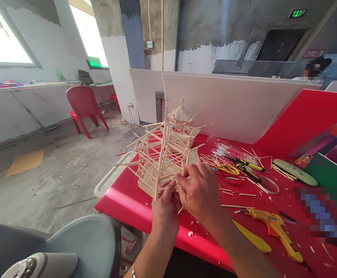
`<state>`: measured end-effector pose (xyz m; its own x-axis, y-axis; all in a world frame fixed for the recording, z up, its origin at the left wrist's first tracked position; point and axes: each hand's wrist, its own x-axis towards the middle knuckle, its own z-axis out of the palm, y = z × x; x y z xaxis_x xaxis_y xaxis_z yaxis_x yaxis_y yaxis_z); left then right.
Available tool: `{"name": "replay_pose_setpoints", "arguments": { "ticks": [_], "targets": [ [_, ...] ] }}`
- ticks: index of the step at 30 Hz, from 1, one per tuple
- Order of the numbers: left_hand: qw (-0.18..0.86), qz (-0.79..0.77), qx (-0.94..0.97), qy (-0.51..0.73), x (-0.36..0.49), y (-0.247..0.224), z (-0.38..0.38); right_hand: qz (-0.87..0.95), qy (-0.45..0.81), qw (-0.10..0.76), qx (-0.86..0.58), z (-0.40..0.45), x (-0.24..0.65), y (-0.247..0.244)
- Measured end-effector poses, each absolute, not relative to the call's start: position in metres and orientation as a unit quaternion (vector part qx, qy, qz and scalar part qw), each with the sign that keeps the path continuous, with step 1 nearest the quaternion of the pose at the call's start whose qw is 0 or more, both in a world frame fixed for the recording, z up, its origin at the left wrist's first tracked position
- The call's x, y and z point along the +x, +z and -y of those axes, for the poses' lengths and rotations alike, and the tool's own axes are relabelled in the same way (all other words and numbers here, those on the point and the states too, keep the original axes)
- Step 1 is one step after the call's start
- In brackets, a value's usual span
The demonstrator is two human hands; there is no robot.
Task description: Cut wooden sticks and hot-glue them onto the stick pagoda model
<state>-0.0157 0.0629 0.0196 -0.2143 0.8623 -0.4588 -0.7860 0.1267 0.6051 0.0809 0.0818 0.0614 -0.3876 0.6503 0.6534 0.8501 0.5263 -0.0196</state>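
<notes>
A pavilion-like model of thin wooden sticks (163, 154) stands at the near left corner of the red table, with an open roof frame and a slatted base. My left hand (165, 210) is closed at its near lower edge, thumb and fingers pinching a thin wooden stick whose far part is hidden. Right beside it, my right hand (200, 189) is closed with bent fingers against the same edge. What its fingertips hold is hidden. A finished-looking stick pagoda (181, 116) with a pointed roof stands just behind the model.
On the red table (203, 247) lie yellow-handled scissors (229, 170), black-and-yellow pliers (248, 170), loose sticks, a yellow glue gun (272, 227), a yellow utility knife (252, 235) and a pale green case (295, 172). White boards (229, 104) stand behind. A grey stool (84, 247) is at lower left.
</notes>
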Motion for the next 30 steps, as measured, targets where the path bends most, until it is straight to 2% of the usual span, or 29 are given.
{"name": "replay_pose_setpoints", "arguments": {
  "ticks": [8,18,30],
  "targets": [
    [0.605,-0.427,0.05,0.67,-0.017,0.021,-0.062,0.817,-0.124,0.358,-0.434,-0.063,0.108,0.041],
    [0.601,-0.432,0.064,0.669,-0.017,0.021,-0.063,0.823,-0.202,0.34,-0.408,-0.076,0.097,0.025],
    [0.602,-0.431,0.06,0.669,-0.016,0.019,-0.064,0.826,-0.187,0.35,-0.4,-0.074,0.095,0.026]
  ]
}}
